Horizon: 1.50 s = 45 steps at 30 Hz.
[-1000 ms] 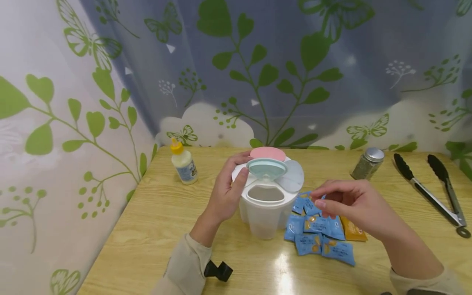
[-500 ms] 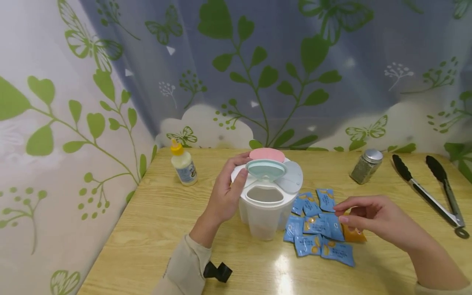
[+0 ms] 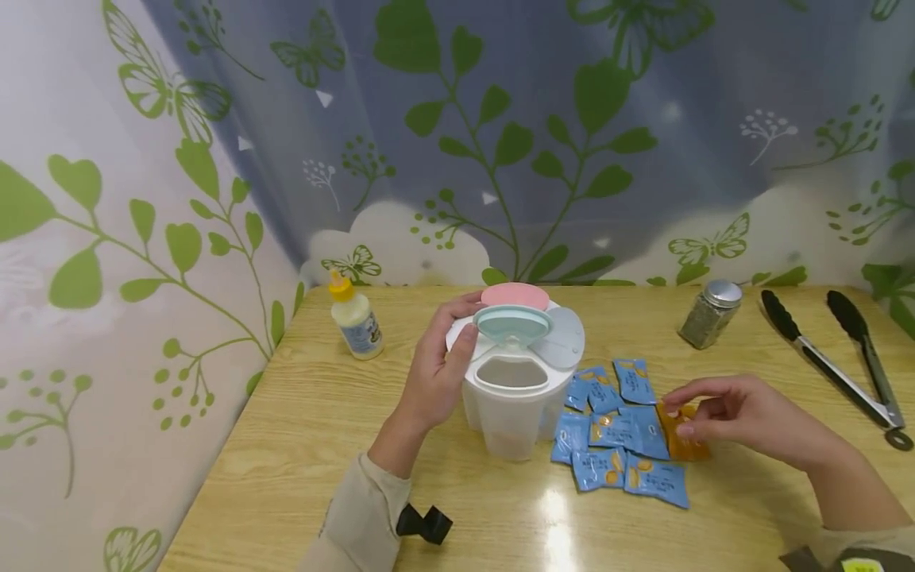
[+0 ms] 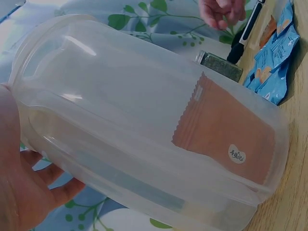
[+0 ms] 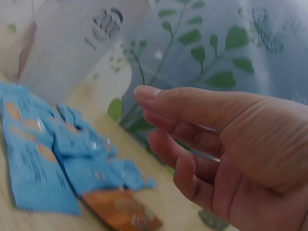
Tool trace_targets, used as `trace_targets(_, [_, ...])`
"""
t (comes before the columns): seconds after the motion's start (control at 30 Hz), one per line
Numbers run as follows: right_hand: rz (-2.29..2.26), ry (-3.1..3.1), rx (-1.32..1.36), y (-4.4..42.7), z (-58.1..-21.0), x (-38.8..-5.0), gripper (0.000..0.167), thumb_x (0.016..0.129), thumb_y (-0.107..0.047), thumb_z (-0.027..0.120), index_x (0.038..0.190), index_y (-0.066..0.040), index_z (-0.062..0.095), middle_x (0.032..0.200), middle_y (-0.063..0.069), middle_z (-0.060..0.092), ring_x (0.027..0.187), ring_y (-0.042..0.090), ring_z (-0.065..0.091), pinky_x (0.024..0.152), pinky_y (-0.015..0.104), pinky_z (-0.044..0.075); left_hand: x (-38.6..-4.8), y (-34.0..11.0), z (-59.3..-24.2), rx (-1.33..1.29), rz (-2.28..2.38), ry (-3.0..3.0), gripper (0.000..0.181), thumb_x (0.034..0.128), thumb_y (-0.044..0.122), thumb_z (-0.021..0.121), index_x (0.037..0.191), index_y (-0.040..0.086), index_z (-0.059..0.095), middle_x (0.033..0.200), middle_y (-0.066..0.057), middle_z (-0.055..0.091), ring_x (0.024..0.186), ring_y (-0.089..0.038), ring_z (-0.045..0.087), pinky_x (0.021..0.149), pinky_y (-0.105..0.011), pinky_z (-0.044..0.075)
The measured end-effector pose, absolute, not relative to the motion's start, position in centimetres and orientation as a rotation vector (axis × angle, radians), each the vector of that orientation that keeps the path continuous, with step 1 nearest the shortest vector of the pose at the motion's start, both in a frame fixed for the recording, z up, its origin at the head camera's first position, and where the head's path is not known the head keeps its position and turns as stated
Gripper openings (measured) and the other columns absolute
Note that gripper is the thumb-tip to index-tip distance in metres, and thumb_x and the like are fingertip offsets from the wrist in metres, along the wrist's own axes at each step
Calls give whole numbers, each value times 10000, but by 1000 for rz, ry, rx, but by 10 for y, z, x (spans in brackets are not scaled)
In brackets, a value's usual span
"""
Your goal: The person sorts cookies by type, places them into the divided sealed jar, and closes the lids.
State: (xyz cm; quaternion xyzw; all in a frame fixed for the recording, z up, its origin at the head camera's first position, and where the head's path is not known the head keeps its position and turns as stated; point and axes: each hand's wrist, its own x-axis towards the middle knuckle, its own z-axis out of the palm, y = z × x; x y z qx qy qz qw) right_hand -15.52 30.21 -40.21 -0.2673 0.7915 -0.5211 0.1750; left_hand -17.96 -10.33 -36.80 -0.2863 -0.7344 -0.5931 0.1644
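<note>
My left hand (image 3: pixel 436 373) grips a translucent storage container (image 3: pixel 509 425), its thumb over the white lid. One compartment stands uncovered, its teal flap (image 3: pixel 513 326) raised; pink and pale grey flaps adjoin it. Through the clear wall in the left wrist view, an orange-brown snack packet (image 4: pixel 226 130) lies at the bottom. My right hand (image 3: pixel 750 421) hovers over an orange snack packet (image 3: pixel 682 437), fingers loosely bent, with nothing between thumb and fingertips in the right wrist view. Several blue snack packets (image 3: pixel 599 469) lie between the container and that hand.
A glue-like bottle with a yellow cap (image 3: pixel 357 322) stands at the back left. Toward the back right are a metal-capped jar of dried herbs (image 3: pixel 709 316) and black-tipped tongs (image 3: pixel 832 373). A patterned curtain (image 3: pixel 443 159) borders the wooden table (image 3: pixel 286 477).
My right hand has moved right from beside the container, over the blue packets, to the orange packet. The left hand keeps its hold on the container.
</note>
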Motion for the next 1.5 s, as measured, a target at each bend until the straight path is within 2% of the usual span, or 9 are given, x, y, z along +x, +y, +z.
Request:
trace_targets(0.13, [-1502,2218,-709,313,-416,-160,388,935,-3,644,1301,93,560,1213,-64,707,816,187,688,659,339,583,-179,-103,-368,-820,-1695,-2094,279,1056,174,405,1254,31,539,1462,-103,522,1404,-223,460,1191,-426,354])
trace_targets(0.4, [-1486,2191,-715,328,-437,-170,462,922,-3,662,1351,94,517,1271,-138,676,804,154,707,647,323,589,-179,-103,-366,-826,-1698,-2082,260,1043,118,416,1254,27,538,1471,-119,512,1404,-254,460,1182,-455,365])
trace_targets(0.63, [-1451,2256,-763,332,-448,-172,493,904,-16,692,1359,72,524,1276,-168,658,692,131,657,574,298,547,-179,-102,-366,-820,-1699,-2090,284,1056,188,411,1256,30,537,1468,-105,515,1407,-224,456,1189,-430,357])
trace_targets(0.77, [-1372,2370,-769,332,-450,-171,513,874,-55,738,1345,25,550,994,-113,694,615,94,592,526,284,494,-179,-102,-366,-827,-1704,-2089,298,1061,216,408,1253,27,535,1468,-105,513,1409,-220,453,1185,-432,363])
trace_targets(0.9, [-1312,2434,-785,331,-449,-170,543,858,-60,756,1345,42,537,754,-35,618,589,85,550,506,277,457,-180,-101,-366,-831,-1705,-2089,291,1060,205,409,1251,25,536,1468,-107,512,1409,-225,453,1181,-436,370])
trace_targets(1.13, [-1221,2509,-625,329,-446,-171,491,874,-131,759,1293,60,588,723,-61,628,564,49,515,504,259,435,-179,-102,-366,-814,-1695,-2103,284,1054,182,412,1259,33,540,1471,-92,515,1407,-212,455,1191,-421,355])
trace_targets(1.23, [-1231,2482,-575,329,-445,-171,468,902,-140,732,1294,72,591,843,-69,707,650,47,624,568,247,520,-179,-103,-367,-808,-1696,-2102,273,1047,151,417,1259,33,543,1470,-99,517,1404,-227,459,1191,-430,353])
trace_targets(1.37, [-1298,2406,-538,329,-441,-171,432,949,-113,668,1299,120,570,945,-7,758,767,118,717,661,303,605,-178,-103,-367,-802,-1705,-2100,266,1041,125,426,1260,32,545,1471,-103,517,1402,-232,462,1186,-434,359])
trace_targets(1.5, [-1333,2389,-497,325,-433,-169,404,971,-132,641,1289,111,586,869,41,759,723,160,704,637,332,602,-178,-103,-366,-807,-1707,-2096,267,1041,123,428,1266,34,542,1472,-102,515,1405,-232,459,1188,-436,357])
